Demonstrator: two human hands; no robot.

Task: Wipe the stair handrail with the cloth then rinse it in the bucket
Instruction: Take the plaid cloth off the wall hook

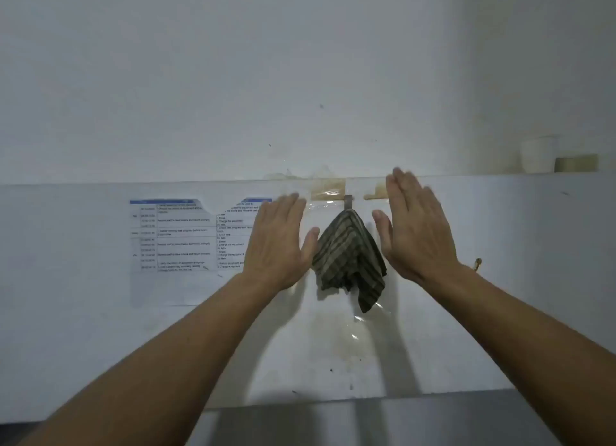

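Observation:
A dark striped cloth (pixel 350 255) hangs from a small hook (pixel 347 201) on the white wall, bunched at the top and drooping to a corner at the bottom. My left hand (pixel 280 242) is raised just left of the cloth, palm toward the wall, fingers straight and apart. On the cloth's other side, my right hand (pixel 416 225) is held the same way. Neither hand touches the cloth. No handrail or bucket is in view.
A printed schedule sheet (pixel 186 235) is stuck to the wall at left. A ledge (pixel 133 183) runs across the wall above the hook, with a white cup (pixel 538 154) and a tape roll (pixel 576 163) on it at far right. Clear plastic film (pixel 366 322) lies behind the cloth.

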